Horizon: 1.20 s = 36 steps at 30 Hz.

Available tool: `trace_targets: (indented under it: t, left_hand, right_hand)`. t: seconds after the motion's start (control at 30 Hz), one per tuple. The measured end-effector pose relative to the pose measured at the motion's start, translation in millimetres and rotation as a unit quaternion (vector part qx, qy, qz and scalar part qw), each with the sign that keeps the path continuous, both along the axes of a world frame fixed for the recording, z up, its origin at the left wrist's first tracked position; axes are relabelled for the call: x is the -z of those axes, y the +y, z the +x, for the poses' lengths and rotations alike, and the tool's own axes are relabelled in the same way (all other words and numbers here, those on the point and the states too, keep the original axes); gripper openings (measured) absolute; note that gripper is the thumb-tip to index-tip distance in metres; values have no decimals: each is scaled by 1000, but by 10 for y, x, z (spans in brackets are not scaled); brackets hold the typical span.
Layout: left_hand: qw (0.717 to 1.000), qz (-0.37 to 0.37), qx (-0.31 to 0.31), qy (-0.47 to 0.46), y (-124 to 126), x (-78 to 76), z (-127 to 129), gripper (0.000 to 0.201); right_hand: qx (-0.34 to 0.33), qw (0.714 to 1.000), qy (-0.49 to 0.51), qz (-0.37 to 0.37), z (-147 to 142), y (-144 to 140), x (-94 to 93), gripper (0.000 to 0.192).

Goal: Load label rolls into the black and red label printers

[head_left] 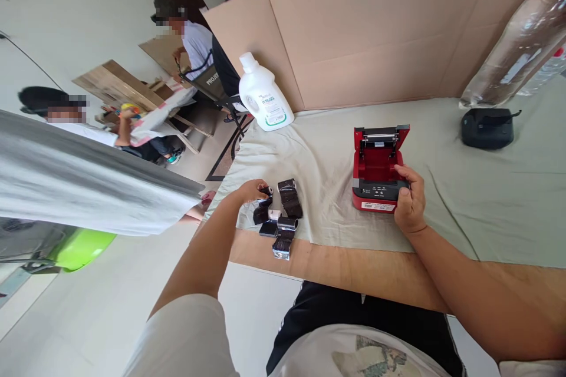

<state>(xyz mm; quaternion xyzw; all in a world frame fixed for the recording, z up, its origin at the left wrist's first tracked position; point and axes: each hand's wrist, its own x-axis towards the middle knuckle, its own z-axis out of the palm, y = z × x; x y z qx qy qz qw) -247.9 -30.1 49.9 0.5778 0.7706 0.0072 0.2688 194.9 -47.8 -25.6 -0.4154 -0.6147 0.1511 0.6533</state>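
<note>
- Two hands are at work on the worktop (354, 265), which has a pale cloth (327, 159) spread over most of it.
- The right hand (409, 200) holds the right front corner of one small red printer (378, 174). Its fingers are wrapped around that corner, likely to keep the printer from sliding.
- The printer's lid stands open and leans away from the fingers, so the hollow inside shows.
- The left hand (252, 190) rests on a little pile of dark foil-wrapped rolls (280, 215). Its fingers are curled down on the roll at the far left of the pile. I cannot tell if they really pinch it.
- I count about five rolls, bunched close and touching, so an exact count is hard. They lie at the near edge of the cloth, well to the left of the printer.
- One white bottle (264, 94) stands far beyond the left fingers, by a cardboard wall (375, 29).
- One black pouch (487, 128) lies far beyond the right fingers.
- Two other people sit well off to the left.
</note>
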Motion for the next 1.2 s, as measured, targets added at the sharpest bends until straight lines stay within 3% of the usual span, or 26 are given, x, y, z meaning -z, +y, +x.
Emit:
trace_targets:
  t: [0.1, 0.2, 0.37, 0.53, 0.6, 0.67, 0.77, 0.83, 1.07, 1.2]
  left_hand:
    - [997, 60, 18, 45, 59, 10, 181, 46]
    - [991, 107, 67, 32, 88, 12, 394, 44]
    - [985, 55, 146, 74, 75, 136, 692, 44]
    - [985, 73, 129, 87, 35, 150, 772, 35]
    - [991, 84, 107, 22, 22, 76, 812, 30]
    - [986, 83, 83, -120, 8, -29, 900, 30]
    - [928, 48, 48, -366, -20, -211, 1139, 40]
    - [891, 16, 34, -453, -40, -332, 1353, 45]
    - [827, -136, 116, -533, 32, -691, 2159, 46]
    - [819, -109, 222, -518, 213, -748, 2580, 39]
  right_hand:
    - [0, 1000, -2, 4, 1, 2, -9, 40]
    - [-2, 1000, -3, 9, 4, 5, -8, 39]
    - [-5, 1000, -14, 9, 19, 3, -10, 40]
    - [-2, 1000, -25, 10, 33, 4, -19, 39]
    - [-1, 1000, -25, 8, 33, 5, -20, 39]
    - [-4, 1000, -23, 8, 28, 5, -22, 38]
    - [-7, 1000, -19, 13, 19, 4, -25, 36]
    - [-6, 1000, -21, 15, 18, 4, -26, 34]
    - [-4, 999, -38, 6, 40, -20, -100, 38]
    - [28, 997, -68, 38, 58, -41, -166, 56]
